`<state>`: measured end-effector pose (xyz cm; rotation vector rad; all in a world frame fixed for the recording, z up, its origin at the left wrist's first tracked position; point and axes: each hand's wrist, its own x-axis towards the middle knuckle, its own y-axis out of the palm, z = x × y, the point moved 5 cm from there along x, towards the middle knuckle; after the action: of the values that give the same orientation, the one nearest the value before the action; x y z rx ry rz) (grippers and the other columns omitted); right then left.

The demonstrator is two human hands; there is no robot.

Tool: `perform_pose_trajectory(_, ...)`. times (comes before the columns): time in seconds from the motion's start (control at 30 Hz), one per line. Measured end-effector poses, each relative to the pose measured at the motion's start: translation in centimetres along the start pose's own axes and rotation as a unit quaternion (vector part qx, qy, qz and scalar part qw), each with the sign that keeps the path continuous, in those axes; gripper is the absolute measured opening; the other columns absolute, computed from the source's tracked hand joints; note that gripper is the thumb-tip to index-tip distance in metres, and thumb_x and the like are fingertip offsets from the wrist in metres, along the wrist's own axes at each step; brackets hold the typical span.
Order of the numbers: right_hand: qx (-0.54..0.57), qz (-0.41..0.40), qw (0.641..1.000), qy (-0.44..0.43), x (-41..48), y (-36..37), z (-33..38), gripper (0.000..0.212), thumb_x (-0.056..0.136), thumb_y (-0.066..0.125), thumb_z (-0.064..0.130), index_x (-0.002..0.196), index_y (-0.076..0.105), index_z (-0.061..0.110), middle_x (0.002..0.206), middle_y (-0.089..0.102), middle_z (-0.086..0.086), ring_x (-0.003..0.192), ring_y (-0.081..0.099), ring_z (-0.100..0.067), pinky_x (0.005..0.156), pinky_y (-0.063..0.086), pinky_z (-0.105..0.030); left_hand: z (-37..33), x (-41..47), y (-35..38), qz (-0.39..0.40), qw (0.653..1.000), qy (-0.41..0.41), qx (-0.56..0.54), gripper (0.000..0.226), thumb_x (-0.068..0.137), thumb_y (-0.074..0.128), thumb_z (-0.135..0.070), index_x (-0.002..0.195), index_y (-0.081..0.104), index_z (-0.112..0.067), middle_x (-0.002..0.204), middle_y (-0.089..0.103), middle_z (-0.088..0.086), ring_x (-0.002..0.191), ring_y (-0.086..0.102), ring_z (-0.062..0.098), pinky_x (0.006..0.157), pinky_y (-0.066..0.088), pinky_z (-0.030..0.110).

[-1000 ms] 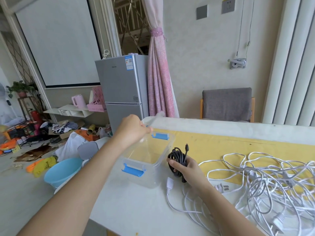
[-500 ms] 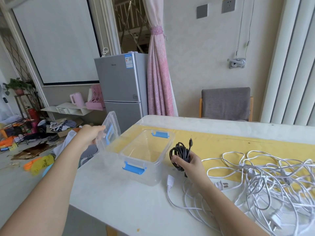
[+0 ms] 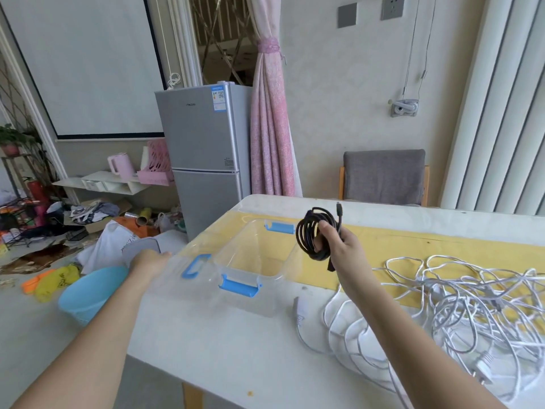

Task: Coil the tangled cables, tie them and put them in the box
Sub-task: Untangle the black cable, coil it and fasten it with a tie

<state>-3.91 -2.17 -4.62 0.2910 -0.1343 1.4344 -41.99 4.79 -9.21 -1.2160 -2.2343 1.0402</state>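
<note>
A clear plastic box [image 3: 274,278] with blue clips stands open on the white table [image 3: 224,343]. Its clear lid [image 3: 182,273] lies flat to the left of the box, and my left hand [image 3: 147,259] holds the lid's far left edge. My right hand [image 3: 339,246] grips a coiled black cable [image 3: 309,234] in the air, just right of the box's far corner. A tangle of white cables [image 3: 460,302] with plugs covers the table to the right.
The table's left edge and near corner lie below my left arm. On the floor to the left sit a blue basin [image 3: 85,290] and scattered clutter. A grey fridge [image 3: 206,154] and a grey chair [image 3: 383,175] stand behind the table.
My left hand lifted the lid off the box and laid it down to the left. My right hand raised the black coil from the table toward the box.
</note>
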Motion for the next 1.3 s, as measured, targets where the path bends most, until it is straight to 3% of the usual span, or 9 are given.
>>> perform_pose_trajectory(0.2, -0.037, 0.057, 0.997, -0.021, 3.1, 2.7, 3.9, 0.022, 0.094, 0.046, 0.017, 0.077, 0.052, 0.006, 0.071, 0.055, -0.009, 0.051, 0.045, -0.007, 0.048, 0.033, -0.019, -9.4, -6.4, 1.8, 0.155, 0.947, 0.256, -0.113, 0.015, 0.091, 0.06, -0.024, 0.103, 0.066, -0.019, 0.104, 0.065, -0.006, 0.099, 0.057, 0.01, 0.089, 0.041, 0.025)
perform_pose_trajectory(0.3, -0.027, 0.148, 0.988, 0.021, 5.4, 5.2, 4.5, 0.015, 0.092, 0.05, 0.014, 0.086, 0.059, 0.003, 0.077, 0.064, -0.009, 0.071, 0.055, -0.023, 0.066, 0.043, -0.035, -10.3, -7.7, 4.4, 0.236, 0.932, 0.266, -0.069, 0.024, 0.089, 0.063, -0.023, 0.114, 0.063, -0.022, 0.117, 0.06, -0.007, 0.113, 0.053, 0.009, 0.097, 0.039, 0.024)
perform_pose_trajectory(0.47, -0.24, 0.209, 0.948, 0.01, 7.8, 9.0, 2.1, 0.016, 0.082, 0.068, 0.013, 0.095, 0.063, 0.005, 0.087, 0.066, -0.011, 0.079, 0.061, -0.024, 0.077, 0.051, -0.038, -9.6, -7.5, 5.9, 0.146, 0.962, 0.216, -0.086, 0.037, 0.09, 0.044, 0.002, 0.095, 0.07, -0.023, 0.124, 0.062, 0.002, 0.113, 0.056, 0.019, 0.087, 0.043, 0.023)
perform_pose_trajectory(0.57, -0.51, 0.276, 0.812, -0.061, 7.7, 10.7, 1.0, 0.02, 0.081, 0.07, 0.025, 0.087, 0.06, 0.008, 0.072, 0.052, -0.004, 0.072, 0.051, -0.022, 0.052, 0.036, -0.024, -9.7, -8.0, 5.2, 0.091, 0.975, 0.197, -0.047, 0.031, 0.089, 0.043, 0.0, 0.078, 0.064, -0.021, 0.11, 0.062, 0.004, 0.099, 0.055, 0.023, 0.076, 0.041, 0.024)
perform_pose_trajectory(0.67, -0.7, 0.325, 0.632, -0.073, 7.5, 12.0, -0.8, 0.029, 0.078, 0.072, 0.033, 0.076, 0.06, 0.007, 0.065, 0.047, -0.001, 0.068, 0.047, -0.02, 0.056, 0.037, -0.022, -9.9, -8.8, 4.6, 0.059, 0.978, 0.202, 0.0, 0.017, 0.089, 0.048, -0.003, 0.081, 0.058, -0.014, 0.101, 0.061, 0.007, 0.095, 0.053, 0.027, 0.074, 0.04, 0.026)
perform_pose_trajectory(0.83, -0.76, 0.36, 0.54, -0.023, 7.6, 12.6, -3.9, 0.043, 0.076, 0.078, 0.03, 0.06, 0.044, 0.007, 0.065, 0.042, 0.0, 0.063, 0.041, -0.017, 0.081, 0.049, -0.031, -10.1, -9.1, 4.4, 0.045, 0.978, 0.201, 0.025, 0.021, 0.092, 0.045, -0.004, 0.074, 0.055, -0.006, 0.083, 0.052, 0.006, 0.083, 0.048, 0.026, 0.068, 0.038, 0.029)
perform_pose_trajectory(0.97, -0.77, 0.36, 0.524, -0.056, 7.2, 12.7, -3.8, 0.036, 0.085, 0.066, 0.038, 0.071, 0.056, 0.007, 0.064, 0.04, 0.002, 0.062, 0.041, -0.015, 0.051, 0.029, -0.02, -10.0, -8.7, 4.6, 0.052, 0.979, 0.195, 0.034, 0.028, 0.092, 0.047, -0.005, 0.064, 0.048, -0.008, 0.072, 0.051, 0.004, 0.078, 0.047, 0.026, 0.065, 0.036, 0.026)
perform_pose_trajectory(1.17, -0.701, 0.398, 0.591, 0.04, 6.5, 12.0, -3.9, 0.028, 0.085, 0.065, 0.029, 0.066, 0.051, 0.014, 0.065, 0.052, 0.003, 0.065, 0.049, -0.018, 0.063, 0.041, -0.028, -10.4, -8.6, 4.5, 0.053, 0.981, 0.186, 0.037, 0.026, 0.091, 0.047, -0.004, 0.067, 0.052, -0.011, 0.087, 0.059, 0.009, 0.084, 0.052, 0.028, 0.067, 0.038, 0.026)
perform_pose_trajectory(1.3, -0.729, 0.434, 0.529, 0.033, 5.2, 12.2, -2.8, 0.011, 0.085, 0.063, 0.022, 0.087, 0.066, 0.012, 0.079, 0.053, 0.001, 0.072, 0.048, -0.019, 0.063, 0.039, -0.026, -10.3, -8.9, 4.4, 0.052, 0.983, 0.175, 0.021, 0.023, 0.089, 0.045, 0.001, 0.085, 0.065, -0.009, 0.108, 0.064, 0.013, 0.099, 0.057, 0.03, 0.07, 0.038, 0.025)
